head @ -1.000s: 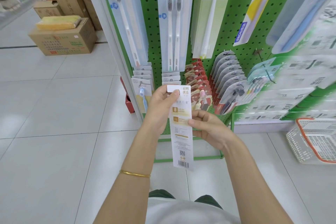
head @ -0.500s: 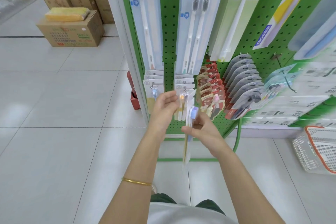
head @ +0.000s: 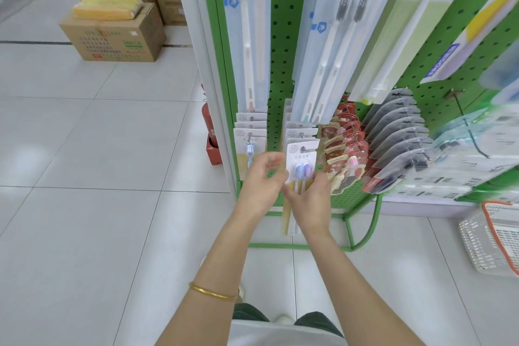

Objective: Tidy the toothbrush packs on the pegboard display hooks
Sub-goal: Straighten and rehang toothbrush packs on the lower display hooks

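The right hand (head: 311,199) is grasping the toothbrush pack (head: 301,166) round its middle, fingers curled over the front, and is holding its card top up at the tip of a low hook (head: 301,135) on the green pegboard (head: 280,36). Whether the hang hole is already over the wire is too small to tell; the left hand (head: 261,177) is hovering just beside the pack's left edge, fingers loosely bent and blurred, so I cannot tell whether it is pinching the card or letting go.

The job is looking well along, to my eye: the white packs (head: 295,128) behind this one are sitting squarely in file; the red packs (head: 345,135) and grey packs (head: 398,121) to the right are hanging in even rows. What is remaining, I am judging, is seating this pack fully and checking the blurred stock further right, where a bare hook (head: 463,115) is standing out.
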The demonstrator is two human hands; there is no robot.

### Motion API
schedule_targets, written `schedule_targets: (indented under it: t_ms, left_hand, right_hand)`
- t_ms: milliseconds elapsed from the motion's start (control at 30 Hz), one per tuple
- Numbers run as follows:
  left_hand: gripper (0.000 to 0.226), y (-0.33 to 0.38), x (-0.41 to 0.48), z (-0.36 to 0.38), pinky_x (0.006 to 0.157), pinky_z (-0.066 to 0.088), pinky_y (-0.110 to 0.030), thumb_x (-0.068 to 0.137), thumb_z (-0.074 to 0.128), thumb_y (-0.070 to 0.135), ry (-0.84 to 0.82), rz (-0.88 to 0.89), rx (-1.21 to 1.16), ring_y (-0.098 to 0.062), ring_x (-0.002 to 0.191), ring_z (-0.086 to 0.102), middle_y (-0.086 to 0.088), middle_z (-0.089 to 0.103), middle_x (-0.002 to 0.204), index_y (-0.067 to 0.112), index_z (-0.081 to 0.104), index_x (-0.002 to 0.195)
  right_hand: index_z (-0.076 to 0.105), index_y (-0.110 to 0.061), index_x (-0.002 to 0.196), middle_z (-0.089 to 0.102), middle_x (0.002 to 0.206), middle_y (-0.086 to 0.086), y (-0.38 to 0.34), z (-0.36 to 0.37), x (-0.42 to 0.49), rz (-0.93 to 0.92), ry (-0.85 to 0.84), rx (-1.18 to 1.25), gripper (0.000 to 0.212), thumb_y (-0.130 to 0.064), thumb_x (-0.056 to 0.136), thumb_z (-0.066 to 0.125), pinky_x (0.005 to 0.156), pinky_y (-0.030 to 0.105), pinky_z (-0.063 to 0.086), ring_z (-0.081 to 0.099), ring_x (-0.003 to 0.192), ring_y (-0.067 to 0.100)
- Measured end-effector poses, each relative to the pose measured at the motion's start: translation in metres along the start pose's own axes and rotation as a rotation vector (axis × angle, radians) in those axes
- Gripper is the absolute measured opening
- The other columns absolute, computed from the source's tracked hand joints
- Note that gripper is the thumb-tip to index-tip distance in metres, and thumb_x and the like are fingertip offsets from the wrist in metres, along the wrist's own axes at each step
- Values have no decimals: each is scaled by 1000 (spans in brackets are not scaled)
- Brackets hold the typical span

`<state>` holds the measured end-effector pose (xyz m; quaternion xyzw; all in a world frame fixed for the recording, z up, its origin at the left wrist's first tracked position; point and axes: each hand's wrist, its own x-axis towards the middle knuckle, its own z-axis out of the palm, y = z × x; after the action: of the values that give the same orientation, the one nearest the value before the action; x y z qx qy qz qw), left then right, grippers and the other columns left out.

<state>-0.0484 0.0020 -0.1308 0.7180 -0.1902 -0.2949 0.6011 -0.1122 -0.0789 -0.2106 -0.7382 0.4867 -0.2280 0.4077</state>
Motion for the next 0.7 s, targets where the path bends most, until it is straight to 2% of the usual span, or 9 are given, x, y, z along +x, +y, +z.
schedule_targets:
  t_ms: [200,367,467,600,700]
  left_hand:
    - [34,-5,7,-5,98,34,-16,91,53,3,-33,-21,43,-5,118,48,8,54,122,14,54,123]
    - [34,-7,11,-8,95,33,-11,92,54,3,-43,-31,57,-5,117,48,5,54,123,11,53,125]
    - [34,-8,11,-9,96,33,-13,93,54,4,-46,-42,58,-5,118,48,4,54,126,11,53,126]
    - [31,-8,12,-9,101,35,-19,92,53,3,-52,-63,39,-7,120,49,4,54,126,16,54,120]
    - [27,-7,13,-9,104,36,-22,92,53,3,-52,-71,32,-8,121,49,6,55,123,22,53,112]
  right_hand:
    - [43,-6,99,46,97,7,-3,15,11,15,50,24,55,-33,70,80,67,36,40,50,91,31]
    - [44,0,103,44,96,8,-2,21,17,-31,82,21,55,-26,72,80,65,30,27,44,98,28]
    - [44,2,107,48,100,13,-3,25,22,-39,100,24,58,-28,73,80,64,26,21,43,99,28]
    - [44,1,112,50,108,19,-6,29,31,-18,100,23,64,-31,72,82,71,31,31,45,100,31]
    - [43,0,110,49,110,19,-10,30,38,0,88,9,62,-33,73,80,68,31,27,46,99,31]
